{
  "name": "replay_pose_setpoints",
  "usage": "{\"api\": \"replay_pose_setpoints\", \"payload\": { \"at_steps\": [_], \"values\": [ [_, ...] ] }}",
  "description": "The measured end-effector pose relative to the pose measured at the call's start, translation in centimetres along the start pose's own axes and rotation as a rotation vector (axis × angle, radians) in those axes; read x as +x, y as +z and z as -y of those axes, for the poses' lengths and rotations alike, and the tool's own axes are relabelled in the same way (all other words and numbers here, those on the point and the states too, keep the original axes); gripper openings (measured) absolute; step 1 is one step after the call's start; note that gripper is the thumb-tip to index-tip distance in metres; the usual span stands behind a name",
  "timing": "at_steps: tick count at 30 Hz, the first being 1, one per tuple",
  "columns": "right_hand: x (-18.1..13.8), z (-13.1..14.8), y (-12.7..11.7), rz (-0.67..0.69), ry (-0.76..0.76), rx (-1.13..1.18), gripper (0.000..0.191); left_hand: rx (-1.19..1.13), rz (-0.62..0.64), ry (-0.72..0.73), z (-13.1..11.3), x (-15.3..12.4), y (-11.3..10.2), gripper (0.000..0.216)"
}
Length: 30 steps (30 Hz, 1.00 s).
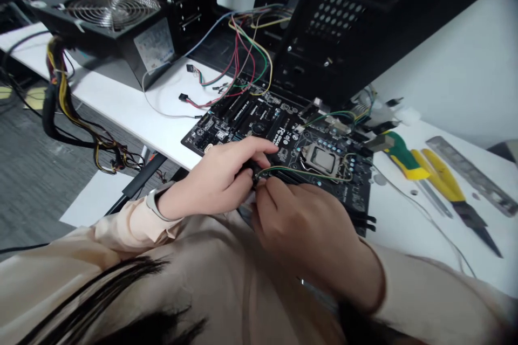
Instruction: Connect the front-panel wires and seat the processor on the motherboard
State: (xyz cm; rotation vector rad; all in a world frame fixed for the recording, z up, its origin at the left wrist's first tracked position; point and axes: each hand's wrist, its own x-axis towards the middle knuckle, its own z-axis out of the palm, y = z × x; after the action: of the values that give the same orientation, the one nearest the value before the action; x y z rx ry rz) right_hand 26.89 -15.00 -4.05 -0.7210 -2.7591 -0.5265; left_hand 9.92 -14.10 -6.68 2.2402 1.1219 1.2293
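Observation:
A black motherboard [259, 118] lies flat on the white table [121, 102], its CPU socket [324, 159] near the middle. My left hand [218, 178] rests on the board's near edge, fingers curled and pinched on a small black connector at the end of a thin wire. My right hand [303, 221] meets it from the right, fingers closed on the same connector. A yellow-green wire [307, 172] runs from the pinch across the board past the socket. What sits under my fingertips is hidden.
A power supply [109, 21] with a fan grille and a cable bundle [68, 108] stands at the far left. An open black computer case [324, 16] stands behind the board, coloured wires [243, 59] trailing out. Screwdrivers [404, 159], yellow-handled pliers [449, 186] and a metal plate [473, 172] lie right.

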Motion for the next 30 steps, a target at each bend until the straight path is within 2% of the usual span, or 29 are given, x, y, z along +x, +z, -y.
{"api": "replay_pose_setpoints", "payload": {
  "at_steps": [2, 7, 13, 18, 25, 30],
  "values": [
    [-0.4, 0.2, 0.1, -0.049, -0.007, -0.050, 0.009, 0.013, -0.007, 0.004, 0.0, -0.1, -0.1, 0.045],
    [-1.0, 0.6, 0.3, -0.122, -0.023, -0.139, 0.022, 0.035, -0.003, 0.030, 0.1, -0.4, -0.2, 0.040],
    [-1.3, 0.7, 0.2, -0.093, 0.034, -0.087, 0.023, 0.094, 0.009, 0.057, 0.2, -0.4, -0.2, 0.031],
    [-1.2, 0.7, 0.3, -0.109, 0.017, -0.087, 0.023, 0.159, 0.002, 0.095, 0.5, -0.5, -0.1, 0.035],
    [-0.3, 0.8, -0.3, -0.071, 0.030, -0.093, 0.018, 0.238, 0.023, 0.059, 0.7, -0.8, -0.1, 0.031],
    [-0.5, 1.0, 0.0, -0.110, 0.042, -0.093, 0.019, 0.334, 0.080, 0.037, 0.7, -0.4, 0.3, 0.037]
  ]
}}
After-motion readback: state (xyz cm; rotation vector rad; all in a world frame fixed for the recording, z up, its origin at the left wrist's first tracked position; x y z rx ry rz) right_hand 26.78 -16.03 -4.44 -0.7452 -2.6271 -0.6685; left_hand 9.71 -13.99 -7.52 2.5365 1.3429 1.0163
